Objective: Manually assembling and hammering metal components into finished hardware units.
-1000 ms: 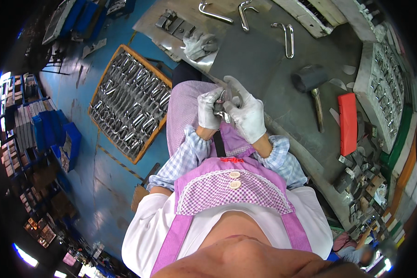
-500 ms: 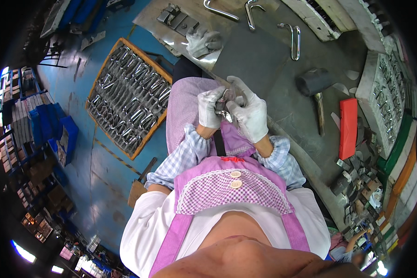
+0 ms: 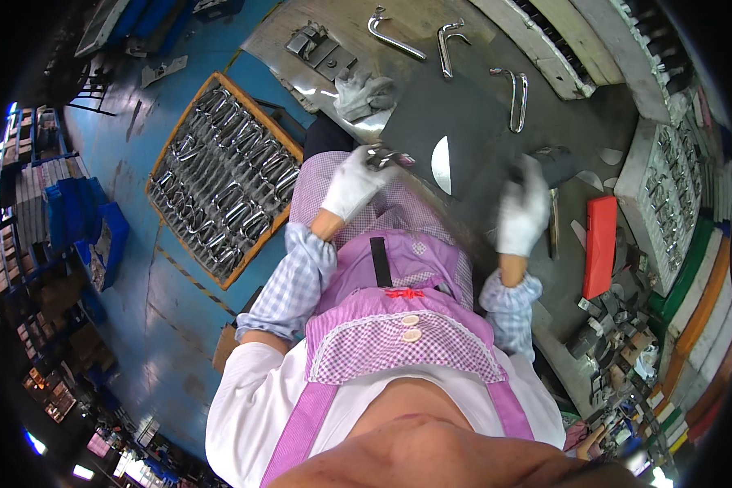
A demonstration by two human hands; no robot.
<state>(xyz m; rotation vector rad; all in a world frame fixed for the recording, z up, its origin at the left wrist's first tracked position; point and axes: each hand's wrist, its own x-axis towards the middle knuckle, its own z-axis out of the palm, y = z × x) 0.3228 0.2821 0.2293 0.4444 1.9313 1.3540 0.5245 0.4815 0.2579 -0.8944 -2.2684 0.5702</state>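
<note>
My left hand (image 3: pixel 355 187), in a white glove, is closed around a small shiny metal part (image 3: pixel 392 158) above my lap, at the bench's near edge. The part's full shape is hidden by the fingers. Over the bench to the right, my gloved right hand (image 3: pixel 522 213) is smeared by motion, so its fingers do not show clearly. It is nearest to a mallet with a dark head (image 3: pixel 555 166), whose handle (image 3: pixel 554 224) points toward me. Between the hands, a bright half-round plate (image 3: pixel 441 165) lies on a dark mat (image 3: pixel 472 114).
Bent chrome tubes (image 3: pixel 446 50) and a grey glove (image 3: pixel 363 95) lie on the far bench beside a metal fixture (image 3: pixel 321 50). A red block (image 3: pixel 600 246) and a tray of chrome parts (image 3: pixel 638 187) are at right. An orange-rimmed tray (image 3: pixel 161 154) of chrome tubes stands left.
My hands have parted: the left moved slightly left with the metal part, the right swung right toward the mallet. A half-round plate now shows on the dark mat.
</note>
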